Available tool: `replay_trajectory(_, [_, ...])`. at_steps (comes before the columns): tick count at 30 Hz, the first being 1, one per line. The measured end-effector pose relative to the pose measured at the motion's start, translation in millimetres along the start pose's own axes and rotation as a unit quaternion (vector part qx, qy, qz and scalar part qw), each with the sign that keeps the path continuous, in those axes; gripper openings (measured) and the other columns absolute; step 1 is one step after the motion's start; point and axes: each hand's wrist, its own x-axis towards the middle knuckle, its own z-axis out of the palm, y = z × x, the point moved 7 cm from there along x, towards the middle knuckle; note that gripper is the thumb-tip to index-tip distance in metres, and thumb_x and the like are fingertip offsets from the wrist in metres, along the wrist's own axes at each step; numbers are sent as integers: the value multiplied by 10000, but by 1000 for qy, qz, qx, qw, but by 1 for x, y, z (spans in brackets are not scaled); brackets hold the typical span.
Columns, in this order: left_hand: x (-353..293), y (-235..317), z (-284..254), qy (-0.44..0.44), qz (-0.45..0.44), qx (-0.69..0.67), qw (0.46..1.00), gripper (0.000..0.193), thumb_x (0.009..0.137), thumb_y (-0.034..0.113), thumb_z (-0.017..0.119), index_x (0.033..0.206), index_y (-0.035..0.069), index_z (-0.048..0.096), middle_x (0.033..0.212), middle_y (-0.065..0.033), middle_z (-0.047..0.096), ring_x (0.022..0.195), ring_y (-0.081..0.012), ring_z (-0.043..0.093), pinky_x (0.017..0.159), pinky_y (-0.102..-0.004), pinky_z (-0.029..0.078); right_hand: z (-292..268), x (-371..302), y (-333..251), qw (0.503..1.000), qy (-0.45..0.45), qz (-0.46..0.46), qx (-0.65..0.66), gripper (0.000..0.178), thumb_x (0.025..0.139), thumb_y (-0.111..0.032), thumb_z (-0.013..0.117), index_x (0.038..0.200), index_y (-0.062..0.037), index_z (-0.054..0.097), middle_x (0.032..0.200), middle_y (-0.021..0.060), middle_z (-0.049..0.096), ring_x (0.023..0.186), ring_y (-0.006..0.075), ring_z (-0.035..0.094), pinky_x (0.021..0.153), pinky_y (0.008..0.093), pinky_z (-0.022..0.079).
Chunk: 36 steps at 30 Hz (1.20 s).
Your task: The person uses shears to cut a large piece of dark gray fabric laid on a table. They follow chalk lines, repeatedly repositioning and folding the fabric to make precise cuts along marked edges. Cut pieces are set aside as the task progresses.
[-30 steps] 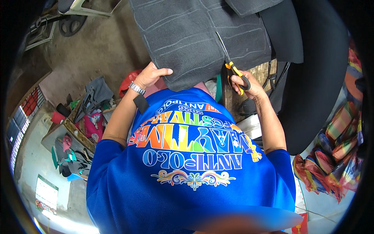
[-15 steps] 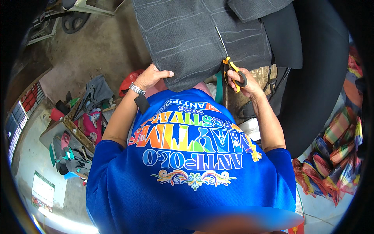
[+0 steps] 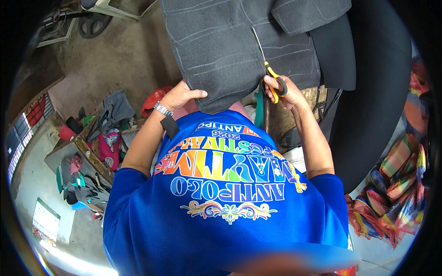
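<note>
A dark grey fabric sheet marked with pale chalk lines spreads out ahead of me. My left hand pinches its near left corner, thumb on top and fingers underneath. In my right hand are scissors with yellow and black handles, my fingers through the loops. Their blades point away from me along a slit in the fabric and look nearly closed. Another chalk-marked dark piece overlaps the sheet at the far right.
A large black padded roll curves along the right side. Colourful mesh-like bundles lie beyond it. To the left are fabric scraps on a wooden bench, and a red bag. A steering wheel rests on the far floor.
The scissors' blades have come closer together, and the right hand has shifted slightly up and left. My left hand keeps its hold on the fabric corner, which sits slightly lower.
</note>
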Motion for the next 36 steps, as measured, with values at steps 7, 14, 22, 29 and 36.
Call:
replay_trajectory(7, [17,32,-14,-69,43,-281,956,552,864,123,648,1356,-14,439,1297,-131,570,1185,-234,552,1018,-378,429,1,-8,0,1000,7,-13,3,376,833,-429,712,813,-88,556,612,12,546,498,91,503,483,221,378])
replay_trajectory(14, [21,40,-23,50,31,-61,996,477,806,-13,702,1262,24,565,1229,-80,619,1117,-189,580,985,-344,445,3,0,-1,997,-63,-48,-23,518,836,-589,606,857,-71,586,678,36,569,649,139,544,623,282,414])
replay_trajectory(22, [10,33,-21,92,56,-43,993,504,808,-21,704,1283,44,550,1251,-64,604,1140,-178,561,990,-340,437,2,-6,-1,1000,-1,-18,11,380,833,-437,709,807,-91,553,617,-3,530,515,75,500,475,216,385])
replay_trajectory(29, [8,27,-24,104,86,-18,991,447,819,46,711,1246,48,580,1178,-52,638,1073,-156,585,945,-311,460,11,1,-2,999,-40,-11,18,414,844,-472,681,812,-77,562,618,17,548,518,106,516,512,234,405])
replay_trajectory(36, [12,24,-31,68,43,9,997,540,817,24,709,1318,56,513,1277,-69,582,1163,-187,543,1007,-338,424,7,20,-23,999,-41,-30,-5,456,836,-523,660,810,-77,565,637,34,557,536,115,519,518,253,398])
